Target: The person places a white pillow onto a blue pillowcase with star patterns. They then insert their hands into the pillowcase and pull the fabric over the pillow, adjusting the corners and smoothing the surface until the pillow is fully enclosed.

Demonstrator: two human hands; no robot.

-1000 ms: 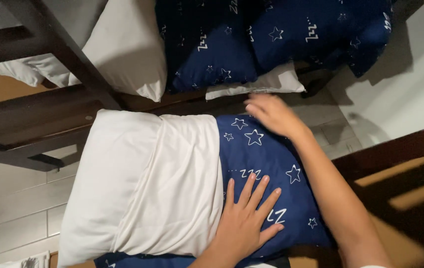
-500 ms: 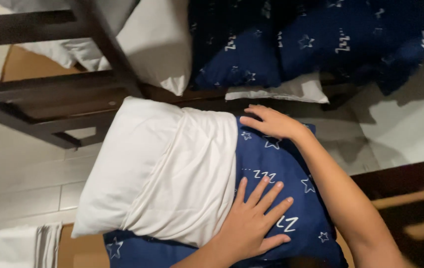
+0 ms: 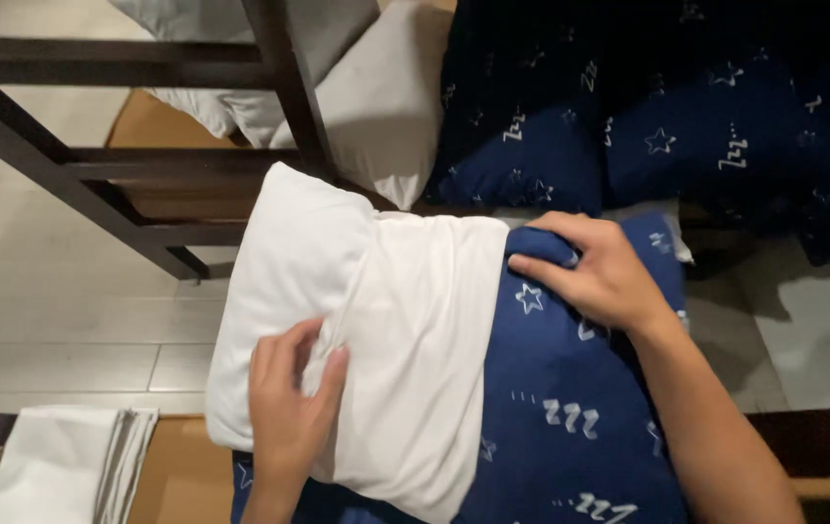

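Your left hand (image 3: 291,408) pinches the white inner cover edge on the white pillow (image 3: 337,320), fingers closed on the fabric. Your right hand (image 3: 597,272) grips the top edge of the navy star-print pillowcase (image 3: 570,408). Pillow lies across your lap area, roughly half in the case, white half still bare. Left, by my read: pull the case over the rest. Folded white cloth (image 3: 61,466) sits lower left.
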